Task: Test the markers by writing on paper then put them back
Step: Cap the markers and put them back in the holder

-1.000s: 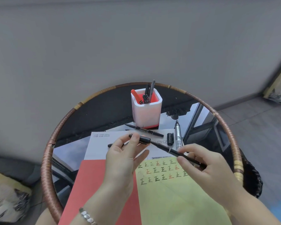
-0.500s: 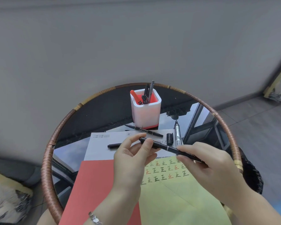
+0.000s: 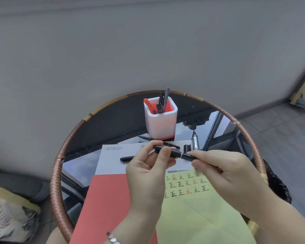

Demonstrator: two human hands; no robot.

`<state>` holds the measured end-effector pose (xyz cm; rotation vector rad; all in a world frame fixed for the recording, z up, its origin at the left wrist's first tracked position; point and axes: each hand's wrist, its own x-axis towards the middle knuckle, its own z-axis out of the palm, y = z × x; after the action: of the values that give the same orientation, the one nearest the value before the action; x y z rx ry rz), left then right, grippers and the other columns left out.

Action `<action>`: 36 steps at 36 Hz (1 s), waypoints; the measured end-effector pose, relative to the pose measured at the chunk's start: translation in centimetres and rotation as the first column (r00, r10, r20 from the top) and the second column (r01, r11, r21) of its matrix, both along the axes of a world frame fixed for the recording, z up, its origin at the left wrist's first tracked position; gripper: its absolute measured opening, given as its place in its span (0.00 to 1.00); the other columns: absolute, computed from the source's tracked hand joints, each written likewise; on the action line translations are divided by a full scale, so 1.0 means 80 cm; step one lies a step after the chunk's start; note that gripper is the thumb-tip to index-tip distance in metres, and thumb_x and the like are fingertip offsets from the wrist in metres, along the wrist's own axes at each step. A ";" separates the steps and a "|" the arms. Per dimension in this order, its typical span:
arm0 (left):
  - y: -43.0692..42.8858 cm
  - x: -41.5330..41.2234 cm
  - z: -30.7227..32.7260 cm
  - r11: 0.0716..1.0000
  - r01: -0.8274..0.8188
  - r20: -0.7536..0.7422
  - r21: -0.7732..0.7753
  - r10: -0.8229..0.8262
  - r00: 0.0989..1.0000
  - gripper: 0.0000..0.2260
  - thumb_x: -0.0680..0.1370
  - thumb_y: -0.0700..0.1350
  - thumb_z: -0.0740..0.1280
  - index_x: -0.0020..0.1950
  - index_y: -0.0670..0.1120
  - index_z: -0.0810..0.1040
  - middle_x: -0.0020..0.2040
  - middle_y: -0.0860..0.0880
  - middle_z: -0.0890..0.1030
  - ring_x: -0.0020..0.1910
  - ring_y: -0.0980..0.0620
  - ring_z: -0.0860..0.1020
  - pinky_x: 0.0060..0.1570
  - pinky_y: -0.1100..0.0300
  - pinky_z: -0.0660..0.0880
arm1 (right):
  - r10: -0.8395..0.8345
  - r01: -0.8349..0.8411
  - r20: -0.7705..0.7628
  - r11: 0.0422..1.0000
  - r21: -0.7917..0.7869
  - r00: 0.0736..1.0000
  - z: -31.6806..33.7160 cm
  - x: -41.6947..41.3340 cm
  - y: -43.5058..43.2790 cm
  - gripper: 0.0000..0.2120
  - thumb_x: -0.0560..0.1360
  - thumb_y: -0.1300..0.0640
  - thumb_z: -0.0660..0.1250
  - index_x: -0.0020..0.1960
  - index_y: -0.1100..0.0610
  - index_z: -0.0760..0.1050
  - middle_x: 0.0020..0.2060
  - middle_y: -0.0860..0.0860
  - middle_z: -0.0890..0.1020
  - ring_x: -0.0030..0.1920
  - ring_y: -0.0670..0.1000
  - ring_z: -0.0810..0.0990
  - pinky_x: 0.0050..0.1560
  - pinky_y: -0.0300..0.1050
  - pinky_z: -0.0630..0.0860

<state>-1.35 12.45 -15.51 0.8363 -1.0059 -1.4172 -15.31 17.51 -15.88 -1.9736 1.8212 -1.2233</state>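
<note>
Above the papers on the round glass table (image 3: 113, 120), both hands hold one black marker (image 3: 174, 153) between them, level and pointing left to right. The left hand (image 3: 148, 171) pinches the marker's left, capped end between thumb and forefinger, with the other fingers loosely curled below it. The right hand (image 3: 224, 171) closes thumb and fingertips around the right part of the barrel, just past a thin white ring on it, and the rest of the barrel is hidden inside the grip. Below the hands lies a yellow sheet (image 3: 192, 217) with rows of written test characters in black, green and red, beside a red sheet (image 3: 109, 205) and over a white printed sheet (image 3: 111, 159). On the white sheet rest another black pen (image 3: 127, 158), a thin black pen (image 3: 171, 144) partly behind the left fingers, a loose black cap (image 3: 187, 148) and an uncapped silver marker (image 3: 195, 140). Behind them stands the white pen holder (image 3: 161, 124), with a red marker (image 3: 149, 105) and several dark pens (image 3: 163, 101) upright in it.
</note>
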 end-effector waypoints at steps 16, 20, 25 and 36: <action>-0.045 -0.004 0.028 0.946 0.016 0.189 -0.324 0.048 0.981 0.10 0.73 0.35 0.69 0.52 0.46 0.78 0.38 0.48 0.85 0.39 0.51 0.84 0.41 0.62 0.79 | -0.111 0.060 0.229 0.974 0.220 0.967 0.000 0.010 -0.024 0.03 0.73 0.51 0.66 0.44 0.45 0.79 0.27 0.49 0.76 0.27 0.47 0.70 0.29 0.44 0.68; -0.073 0.001 0.058 0.721 -0.103 0.217 -0.686 0.338 0.916 0.11 0.76 0.36 0.67 0.56 0.46 0.74 0.46 0.48 0.83 0.46 0.54 0.83 0.50 0.58 0.78 | -0.290 0.287 -0.049 0.883 0.372 0.956 -0.014 -0.010 -0.031 0.11 0.75 0.51 0.63 0.56 0.47 0.76 0.33 0.40 0.77 0.34 0.41 0.75 0.36 0.41 0.72; -0.110 -0.010 0.072 0.532 -0.043 0.256 -0.845 0.475 0.842 0.10 0.76 0.37 0.67 0.55 0.45 0.74 0.46 0.49 0.80 0.45 0.56 0.81 0.48 0.68 0.76 | -0.378 0.377 -0.087 0.818 0.434 0.922 -0.026 -0.032 -0.036 0.10 0.75 0.51 0.62 0.54 0.49 0.78 0.36 0.42 0.79 0.40 0.45 0.78 0.38 0.42 0.75; -0.153 -0.038 0.034 0.758 0.315 0.790 -0.572 0.405 0.460 0.08 0.76 0.41 0.66 0.55 0.43 0.78 0.49 0.45 0.82 0.48 0.46 0.79 0.50 0.55 0.75 | -0.367 0.401 -0.172 0.758 0.515 0.914 -0.046 -0.033 -0.068 0.21 0.76 0.51 0.58 0.68 0.52 0.65 0.45 0.49 0.77 0.47 0.51 0.77 0.46 0.48 0.76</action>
<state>-4.38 0.24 -12.79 1.0449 -2.1343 -0.3128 -17.97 12.08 -19.59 -1.3719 2.3569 -0.6047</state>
